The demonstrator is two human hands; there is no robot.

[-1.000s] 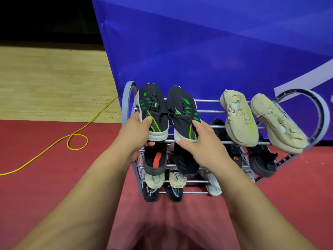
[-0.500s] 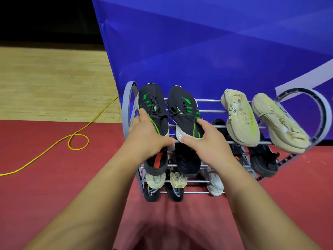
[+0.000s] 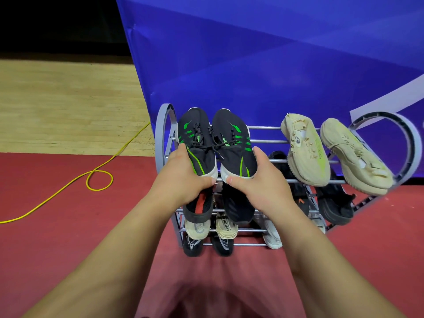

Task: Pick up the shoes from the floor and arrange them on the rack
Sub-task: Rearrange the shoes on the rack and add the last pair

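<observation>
Altogether, the top tier of the grey rack (image 3: 160, 134) carried four shoes. A left black-and-green shoe (image 3: 197, 138) and a right black-and-green shoe (image 3: 231, 138) lay at its left end, and a first beige shoe (image 3: 305, 150) and a second beige shoe (image 3: 353, 157) lay at its right end, well apart from the dark pair. On the tier below, four black shoes (image 3: 335, 205) showed, partly hidden. Lower still came several pale ones whose number could not be told, and two black patterned shoes (image 3: 192, 245) sat at the bottom. One yellow cable (image 3: 98, 180) looped on the red floor (image 3: 57, 226) to the left, and one blue banner (image 3: 252, 65) stood behind the rack. Both bare forearms reached forward from the lower edge. The left hand (image 3: 183, 180) gripped the heel of the left black-and-green shoe, fingers curled round its outer side and thumb pressed on the white sole. The right hand (image 3: 254, 180) mirrored it on the right black-and-green shoe. The two shoes lay side by side, touching, with their toes towards the banner.
</observation>
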